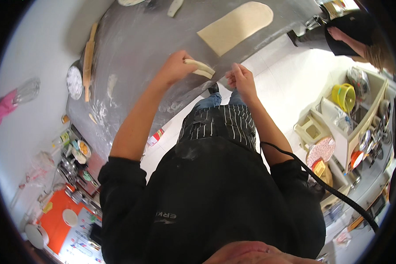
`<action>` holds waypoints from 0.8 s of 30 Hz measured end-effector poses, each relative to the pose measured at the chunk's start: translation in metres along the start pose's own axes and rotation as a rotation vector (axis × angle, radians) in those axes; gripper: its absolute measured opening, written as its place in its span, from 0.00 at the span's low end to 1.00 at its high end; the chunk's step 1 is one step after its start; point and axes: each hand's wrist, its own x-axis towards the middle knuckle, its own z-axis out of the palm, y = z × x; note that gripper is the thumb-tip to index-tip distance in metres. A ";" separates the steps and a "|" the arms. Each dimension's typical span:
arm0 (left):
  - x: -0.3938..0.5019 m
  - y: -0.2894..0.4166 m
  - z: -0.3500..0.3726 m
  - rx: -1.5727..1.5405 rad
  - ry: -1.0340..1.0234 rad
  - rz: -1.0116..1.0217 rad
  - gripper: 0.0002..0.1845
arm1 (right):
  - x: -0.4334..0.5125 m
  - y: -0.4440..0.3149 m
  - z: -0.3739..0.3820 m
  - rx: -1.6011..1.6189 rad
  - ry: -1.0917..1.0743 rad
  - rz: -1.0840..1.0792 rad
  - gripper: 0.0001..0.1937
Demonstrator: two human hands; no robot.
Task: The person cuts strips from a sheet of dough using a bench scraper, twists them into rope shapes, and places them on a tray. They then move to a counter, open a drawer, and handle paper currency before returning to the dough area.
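My left hand (181,66) grips one end of a folded strip of pale dough (201,68); its free end reaches right, over the table's near edge. Past that end is my right hand (241,79), fingers curled, just off the edge. Slight blur leaves it unclear whether anything small is between its fingers. Beyond both hands, a flat sheet of dough (236,28), rounded at one end and cut straight at the other, lies on the grey worktable (138,43). A smaller dough piece (175,8) rests at the far side.
A wooden rolling pin (89,62) lies along the table's left side, beside a bowl of white flour (74,82). Loose flour (102,115) dusts the surface. Another person's hand (336,33) shows at upper right. Shelving with a yellow bucket (344,97) and a stool (312,128) stand right.
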 end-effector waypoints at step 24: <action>-0.071 -0.129 0.001 -0.774 0.454 -0.045 0.23 | 0.041 -0.143 -0.005 -0.505 -0.133 -0.044 0.09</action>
